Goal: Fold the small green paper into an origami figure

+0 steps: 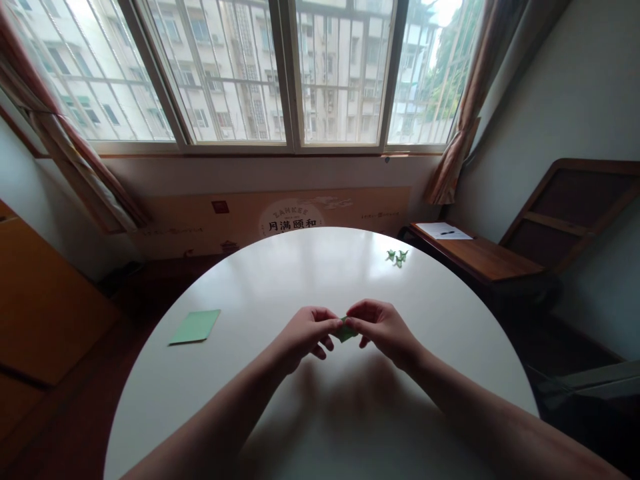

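Note:
Both hands meet above the middle of the round white table, pinching one small folded piece of green paper (346, 333) between them. My left hand (313, 331) grips its left side between thumb and fingers, with the lower fingers curled beneath. On the other side, my right hand (383, 327) holds the paper's upper right part with thumb and forefinger. The paper is partly covered by the fingertips, so its full folded shape is hidden. To the left lies a stack of square green paper (195, 327). Three small folded green paper pieces (398, 257) sit together near the far right edge.
The round table (250, 287) has a curved edge all around. Beyond it stand a printed panel (340, 207) and a barred window. At right, a wooden bench (480, 257) carries a white sheet (443, 231) with a pen (449, 233). An orange-brown cabinet (45, 300) stands at left.

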`<state>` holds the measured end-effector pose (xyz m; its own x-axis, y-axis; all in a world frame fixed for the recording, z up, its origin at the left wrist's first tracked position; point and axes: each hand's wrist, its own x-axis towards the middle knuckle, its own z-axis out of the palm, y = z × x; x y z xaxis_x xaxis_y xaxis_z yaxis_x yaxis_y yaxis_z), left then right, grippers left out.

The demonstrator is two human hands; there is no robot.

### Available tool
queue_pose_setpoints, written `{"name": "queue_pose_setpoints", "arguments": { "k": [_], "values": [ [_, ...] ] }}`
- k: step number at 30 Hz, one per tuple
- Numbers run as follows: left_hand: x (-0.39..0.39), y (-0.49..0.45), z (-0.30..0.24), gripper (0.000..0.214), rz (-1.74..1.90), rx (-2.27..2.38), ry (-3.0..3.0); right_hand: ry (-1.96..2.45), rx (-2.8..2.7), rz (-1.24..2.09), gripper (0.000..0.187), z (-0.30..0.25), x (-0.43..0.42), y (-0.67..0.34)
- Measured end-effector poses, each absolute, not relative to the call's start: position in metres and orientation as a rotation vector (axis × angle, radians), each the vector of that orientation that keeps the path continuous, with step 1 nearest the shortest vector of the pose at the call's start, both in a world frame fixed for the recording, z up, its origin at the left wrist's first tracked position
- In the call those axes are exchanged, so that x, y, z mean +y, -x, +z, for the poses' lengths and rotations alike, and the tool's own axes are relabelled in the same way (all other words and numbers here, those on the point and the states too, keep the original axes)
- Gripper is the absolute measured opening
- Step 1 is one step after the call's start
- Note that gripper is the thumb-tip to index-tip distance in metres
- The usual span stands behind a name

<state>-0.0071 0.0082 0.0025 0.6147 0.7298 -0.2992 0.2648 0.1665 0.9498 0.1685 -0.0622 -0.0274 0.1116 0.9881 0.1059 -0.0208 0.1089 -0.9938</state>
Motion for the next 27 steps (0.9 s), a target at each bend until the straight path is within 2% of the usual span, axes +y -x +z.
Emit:
{"name": "queue_pose_setpoints", "arguments": {
  "k": [10,22,27],
  "values": [
    [0.007,0.006,0.005,0.025,0.476,0.943,-1.398,1.112,-1.204,1.012,0.019,-0.033,-0.061,-0.170],
    [0.003,0.005,0.008,0.020,0.488,0.899,-1.331,1.102,-1.464,0.639,0.003,-0.027,-0.069,-0.168],
    [0.002,0.004,0.007,0.024,0.509,0.870,-1.280,1.102,-1.576,0.505,0.007,-0.021,-0.072,-0.170]
  ]
}}
